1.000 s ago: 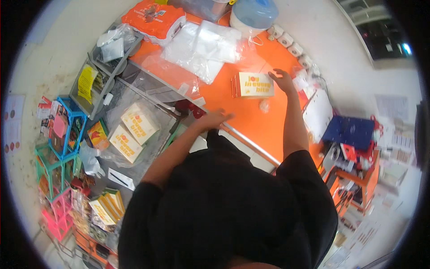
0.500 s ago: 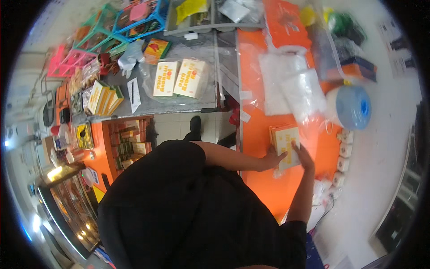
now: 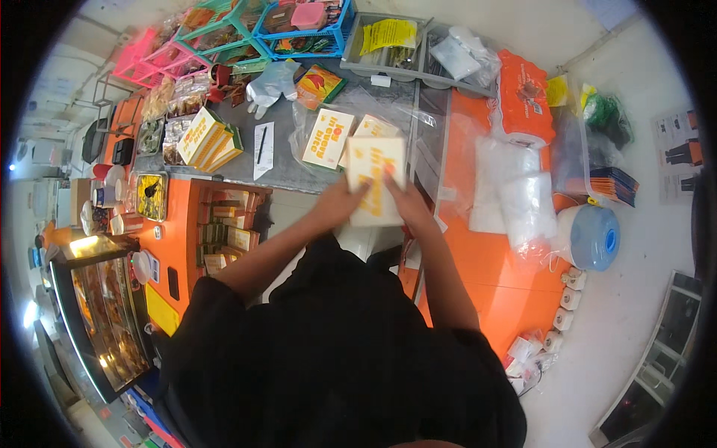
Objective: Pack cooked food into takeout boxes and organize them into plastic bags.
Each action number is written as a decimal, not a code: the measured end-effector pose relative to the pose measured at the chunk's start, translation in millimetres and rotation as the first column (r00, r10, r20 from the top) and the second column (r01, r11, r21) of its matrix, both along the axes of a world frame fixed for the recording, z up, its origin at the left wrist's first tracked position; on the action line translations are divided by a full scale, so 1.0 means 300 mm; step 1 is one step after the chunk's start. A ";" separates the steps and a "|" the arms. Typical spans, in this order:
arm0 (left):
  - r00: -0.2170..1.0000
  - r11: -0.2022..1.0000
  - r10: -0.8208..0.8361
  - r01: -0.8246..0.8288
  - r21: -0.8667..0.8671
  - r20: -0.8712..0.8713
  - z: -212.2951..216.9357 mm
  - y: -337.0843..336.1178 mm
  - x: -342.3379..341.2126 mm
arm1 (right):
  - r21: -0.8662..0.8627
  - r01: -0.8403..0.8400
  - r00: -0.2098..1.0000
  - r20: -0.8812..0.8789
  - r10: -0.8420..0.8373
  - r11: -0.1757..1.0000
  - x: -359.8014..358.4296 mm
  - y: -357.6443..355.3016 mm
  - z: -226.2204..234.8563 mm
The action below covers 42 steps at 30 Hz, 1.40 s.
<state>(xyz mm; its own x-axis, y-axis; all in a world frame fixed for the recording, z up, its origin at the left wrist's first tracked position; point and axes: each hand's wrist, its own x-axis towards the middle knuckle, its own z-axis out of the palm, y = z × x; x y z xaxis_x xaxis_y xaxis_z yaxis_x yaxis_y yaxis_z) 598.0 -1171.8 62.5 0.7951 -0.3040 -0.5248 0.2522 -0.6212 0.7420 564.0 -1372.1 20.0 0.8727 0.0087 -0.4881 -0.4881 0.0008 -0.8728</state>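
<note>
Between both hands I hold a flat cream carton [image 3: 377, 168] with orange-yellow lettering, somewhat blurred. My left hand [image 3: 337, 204] grips its left edge and my right hand [image 3: 409, 200] its right edge, thumbs on top. Whether more cartons lie beneath it cannot be made out. Just beyond, on the grey counter [image 3: 291, 168], a matching carton [image 3: 328, 138] rests on clear plastic. Beside that, another carton [image 3: 377, 127] is partly covered by the held one. Further left leans a row of similar cartons [image 3: 205, 142] with green edges.
A paper with a pen [image 3: 263, 151] and a plastic glove [image 3: 272, 86] lie on the counter. Coloured baskets [image 3: 299, 46] and grey bins [image 3: 381, 75] stand behind. On the orange table [image 3: 485, 269] at right are clear plastic bags [image 3: 515, 201] and a blue-lidded container [image 3: 594, 237].
Both hands have carried the carton from the orange table on the right leftward to the grey counter's front edge. The view has shifted with my turning body.
</note>
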 end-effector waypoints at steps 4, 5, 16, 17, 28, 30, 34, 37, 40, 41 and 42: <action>0.998 0.998 0.066 -0.066 0.003 0.012 -0.238 0.247 0.316 | 0.074 0.030 0.998 0.050 -0.034 0.997 0.265 0.246 -0.014; 0.999 0.998 0.054 -0.054 -0.010 0.006 -0.262 0.250 0.376 | 0.061 0.042 0.998 0.045 -0.045 0.997 0.301 0.258 -0.063; 0.967 0.944 -0.143 0.198 -0.266 0.213 -0.277 0.379 0.508 | -0.691 0.084 0.971 -0.105 -0.215 0.718 0.431 0.329 0.200; 0.962 0.931 0.009 0.093 -0.354 0.274 -0.052 0.519 0.506 | -0.738 0.241 0.968 0.134 -0.213 0.631 0.431 0.346 0.200; 0.196 -0.110 0.897 -0.769 -0.630 -0.397 -0.287 1.695 0.518 | -0.147 -0.494 0.838 0.185 0.514 0.857 1.268 1.636 -0.173; 0.250 0.056 0.886 -0.893 -0.446 -0.390 -0.303 1.660 0.519 | 0.102 -0.594 0.797 -0.060 0.601 0.798 1.229 1.738 -0.180; 0.461 0.327 0.837 -0.853 -0.407 -0.295 -0.191 1.591 0.515 | 0.018 -0.520 0.854 0.042 0.519 0.854 1.154 1.747 -0.148; 0.406 0.294 0.842 -0.897 -0.329 -0.356 -0.050 1.487 0.612 | -0.081 -0.308 0.940 0.127 0.316 0.948 1.087 1.592 -0.100; 0.723 0.574 0.638 -0.676 -0.462 -0.267 0.037 1.405 0.702 | -0.156 0.014 0.966 0.257 0.027 0.988 0.912 1.344 0.048; 0.736 0.589 0.626 -0.664 -0.461 -0.259 0.096 1.351 0.740 | -0.170 0.120 0.954 0.294 -0.066 0.978 0.824 1.260 0.135; 0.883 0.748 0.442 -0.459 -0.479 -0.157 0.156 1.279 0.782 | -0.051 0.236 0.943 0.255 -0.216 0.970 0.739 1.189 0.168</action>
<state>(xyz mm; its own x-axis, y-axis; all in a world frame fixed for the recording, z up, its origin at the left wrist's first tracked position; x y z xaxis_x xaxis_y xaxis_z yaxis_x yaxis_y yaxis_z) 832.7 -788.2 109.4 0.8914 -0.1358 -0.4323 0.4381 0.0142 0.8988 785.8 -1015.5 70.5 0.9399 -0.2329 -0.2497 -0.2540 0.0120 -0.9671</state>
